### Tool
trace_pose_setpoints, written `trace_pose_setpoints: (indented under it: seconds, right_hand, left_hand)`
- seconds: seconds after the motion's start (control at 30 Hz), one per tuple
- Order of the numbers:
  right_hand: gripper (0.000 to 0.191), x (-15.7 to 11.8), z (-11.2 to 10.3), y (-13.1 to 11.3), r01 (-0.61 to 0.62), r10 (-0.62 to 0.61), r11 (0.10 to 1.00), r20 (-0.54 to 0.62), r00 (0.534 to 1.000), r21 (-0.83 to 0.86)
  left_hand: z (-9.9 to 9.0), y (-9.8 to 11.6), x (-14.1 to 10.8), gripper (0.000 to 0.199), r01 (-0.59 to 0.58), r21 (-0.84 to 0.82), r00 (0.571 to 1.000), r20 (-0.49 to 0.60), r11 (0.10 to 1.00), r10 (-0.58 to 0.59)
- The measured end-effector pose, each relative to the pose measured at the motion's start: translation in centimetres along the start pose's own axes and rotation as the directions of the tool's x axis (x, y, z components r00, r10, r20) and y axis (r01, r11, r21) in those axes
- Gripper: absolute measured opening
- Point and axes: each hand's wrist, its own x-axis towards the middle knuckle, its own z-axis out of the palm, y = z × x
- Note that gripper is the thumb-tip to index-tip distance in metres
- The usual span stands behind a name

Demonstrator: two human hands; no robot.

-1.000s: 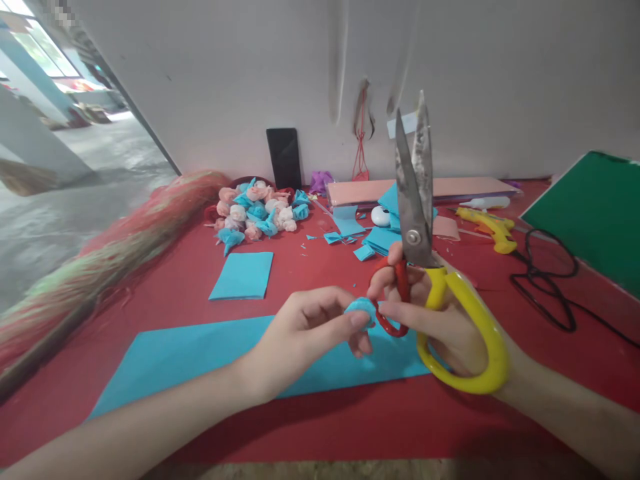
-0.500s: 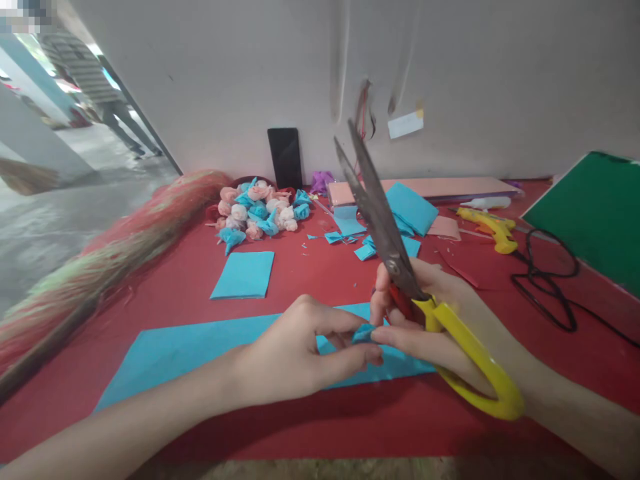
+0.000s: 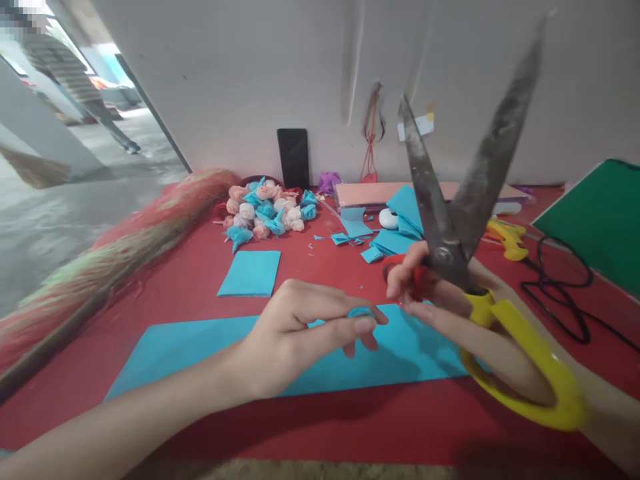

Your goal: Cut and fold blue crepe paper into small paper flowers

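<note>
Between the thumb and fingers of my left hand (image 3: 305,333) is a small folded piece of blue paper (image 3: 361,312). My right hand (image 3: 450,307) has its fingers through the scissors (image 3: 450,257), which have one yellow and one red handle; the blades stand apart and point up. A gap separates the right fingertips from the blue piece. Under both hands lies a long blue paper strip (image 3: 200,347) on the red tabletop (image 3: 165,287). A folded blue paper square (image 3: 250,273) rests just beyond the strip.
Blue, pink and white paper flowers (image 3: 265,210) are heaped at the back left, before an upright phone (image 3: 294,159). Blue scraps (image 3: 355,223) and a white round object (image 3: 388,218) lie mid-back. A yellow glue gun (image 3: 507,239) with black cord sits right. A person (image 3: 70,73) stands far left.
My right hand has drawn away to the right from the blue piece, and the scissors' blades have spread wider. The left hand keeps its pinch. A white round object now shows among the scraps.
</note>
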Motion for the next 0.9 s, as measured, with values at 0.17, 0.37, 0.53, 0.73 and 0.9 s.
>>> trace_pose_setpoints:
  seconds: [0.17, 0.37, 0.53, 0.73, 0.9]
  right_hand:
    - [0.020, -1.7, 0.8, -0.7, 0.027, -0.027, 0.999, 0.006, 1.000, -0.035]
    - [0.025, -1.8, 1.0, -0.4, 0.004, 0.002, 0.997, 0.074, 0.997, -0.080]
    - [0.028, -2.1, 1.3, -0.2, 0.005, -0.003, 0.998, 0.028, 1.000, -0.065]
    - [0.028, -2.0, 1.7, 0.3, 0.076, -0.072, 0.996, -0.113, 0.991, 0.036]
    - [0.034, -2.4, 1.3, 0.8, 0.130, -0.131, 0.991, -0.049, 0.990, -0.014]
  left_hand:
    - [0.9, -0.7, -0.2, 0.029, 0.201, -0.126, 0.971, 0.153, 0.971, -0.181]
    - [1.5, -0.5, -0.3, 0.033, 0.296, -0.005, 0.936, 0.199, 0.955, -0.289]
    - [1.8, -0.3, -0.3, 0.030, 0.229, 0.145, 0.957, 0.146, 0.963, -0.249]
    - [1.9, -0.3, -0.1, 0.011, -0.027, 0.253, 0.998, -0.054, 0.967, 0.041]
    - [2.0, -0.6, -0.2, 0.004, -0.046, 0.144, 0.986, -0.150, 0.989, 0.068]
